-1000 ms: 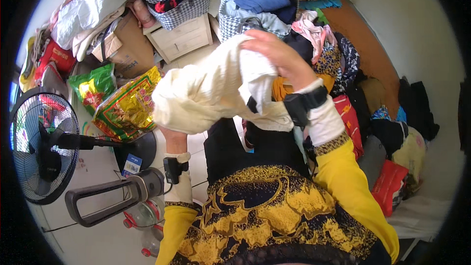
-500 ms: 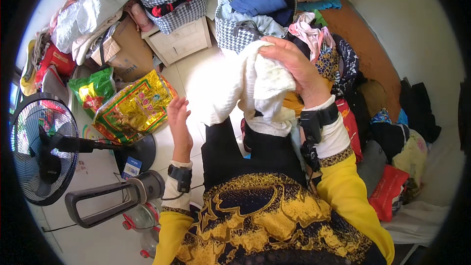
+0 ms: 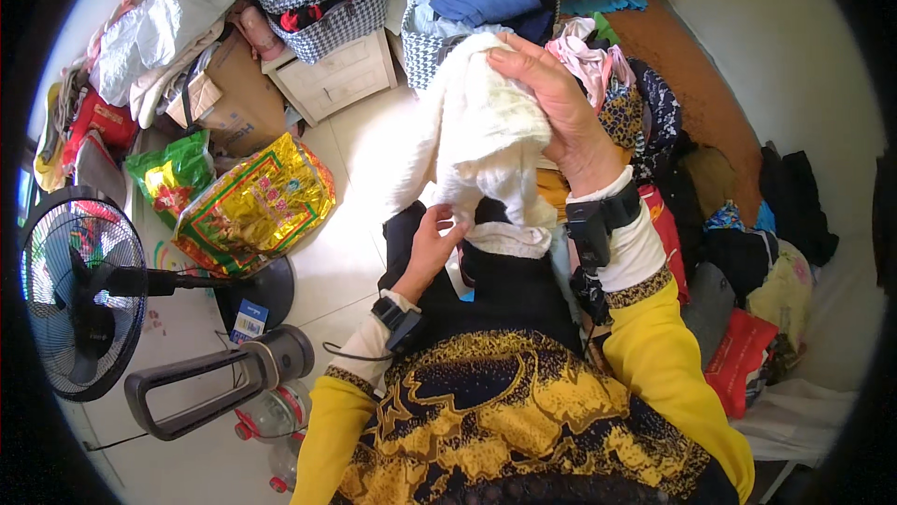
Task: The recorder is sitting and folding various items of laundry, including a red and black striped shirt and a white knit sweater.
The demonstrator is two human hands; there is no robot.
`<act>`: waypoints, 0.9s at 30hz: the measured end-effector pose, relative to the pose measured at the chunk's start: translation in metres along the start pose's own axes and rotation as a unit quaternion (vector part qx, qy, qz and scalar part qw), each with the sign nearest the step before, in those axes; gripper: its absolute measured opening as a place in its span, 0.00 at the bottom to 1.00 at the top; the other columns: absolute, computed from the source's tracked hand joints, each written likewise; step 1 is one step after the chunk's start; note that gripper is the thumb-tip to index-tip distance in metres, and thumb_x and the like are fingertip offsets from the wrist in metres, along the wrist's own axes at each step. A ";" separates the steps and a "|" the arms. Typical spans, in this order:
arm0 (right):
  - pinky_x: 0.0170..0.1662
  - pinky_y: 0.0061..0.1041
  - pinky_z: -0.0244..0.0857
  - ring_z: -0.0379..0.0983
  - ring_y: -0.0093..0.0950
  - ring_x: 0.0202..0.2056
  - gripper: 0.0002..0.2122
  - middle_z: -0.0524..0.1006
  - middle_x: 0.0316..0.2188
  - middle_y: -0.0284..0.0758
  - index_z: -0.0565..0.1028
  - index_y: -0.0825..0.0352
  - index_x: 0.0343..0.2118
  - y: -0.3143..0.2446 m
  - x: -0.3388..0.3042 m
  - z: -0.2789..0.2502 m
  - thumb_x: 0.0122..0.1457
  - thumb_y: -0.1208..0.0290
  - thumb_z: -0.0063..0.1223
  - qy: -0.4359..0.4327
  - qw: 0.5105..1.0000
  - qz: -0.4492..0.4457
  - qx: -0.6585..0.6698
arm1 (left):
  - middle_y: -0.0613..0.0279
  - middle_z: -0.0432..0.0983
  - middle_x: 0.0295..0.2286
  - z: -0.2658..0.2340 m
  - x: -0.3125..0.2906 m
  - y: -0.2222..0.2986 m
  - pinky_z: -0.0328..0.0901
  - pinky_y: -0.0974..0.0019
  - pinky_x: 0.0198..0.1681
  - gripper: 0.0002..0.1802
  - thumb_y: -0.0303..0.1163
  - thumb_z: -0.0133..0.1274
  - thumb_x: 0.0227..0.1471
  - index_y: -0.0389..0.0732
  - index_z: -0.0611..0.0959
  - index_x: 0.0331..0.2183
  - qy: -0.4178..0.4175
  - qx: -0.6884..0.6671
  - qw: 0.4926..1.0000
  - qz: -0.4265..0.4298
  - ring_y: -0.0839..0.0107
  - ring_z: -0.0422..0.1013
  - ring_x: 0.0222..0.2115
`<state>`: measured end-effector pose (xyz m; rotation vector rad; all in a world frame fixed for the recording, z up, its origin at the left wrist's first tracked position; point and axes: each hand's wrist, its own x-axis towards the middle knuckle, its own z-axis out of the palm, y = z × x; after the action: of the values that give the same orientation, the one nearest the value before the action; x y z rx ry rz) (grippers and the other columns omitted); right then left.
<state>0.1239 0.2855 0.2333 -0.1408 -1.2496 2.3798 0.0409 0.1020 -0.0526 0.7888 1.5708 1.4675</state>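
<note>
A white knitted garment (image 3: 491, 122) hangs bunched in front of me, its lower end over my black-trousered lap. My right hand (image 3: 551, 99) grips its upper part, thumb on top and the cloth draped below. At the garment's lower left side is my left hand (image 3: 434, 248), fingers bent in against the hanging cloth; they appear to pinch its edge. Part of the garment's left side is washed out by bright light, so its outline there is hard to make out.
Left of me are a standing fan (image 3: 84, 290), a bladeless grey appliance (image 3: 220, 374), plastic bottles (image 3: 276, 412) and a shiny gold bag (image 3: 262, 206). Ahead stand a white drawer cabinet (image 3: 332, 75) and a houndstooth basket (image 3: 425, 61) of clothes. Clothes are heaped along the right.
My left hand has moved right and down to the garment's lower side. My right hand has lifted the garment slightly up and forward.
</note>
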 end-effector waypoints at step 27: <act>0.48 0.29 0.73 0.79 0.29 0.41 0.11 0.80 0.40 0.39 0.76 0.69 0.44 -0.050 -0.093 -0.135 0.58 0.74 0.54 0.261 0.957 -0.124 -0.019 | 0.46 0.74 0.49 -0.157 -0.012 0.097 0.67 0.52 0.55 0.20 0.35 0.44 0.63 0.32 0.74 0.52 -0.080 -0.591 0.801 -0.058 0.55 0.72 0.50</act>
<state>0.2628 0.3722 0.1838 -0.5503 -0.9893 1.9276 -0.1004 0.0298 0.0413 0.0415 0.3258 1.8261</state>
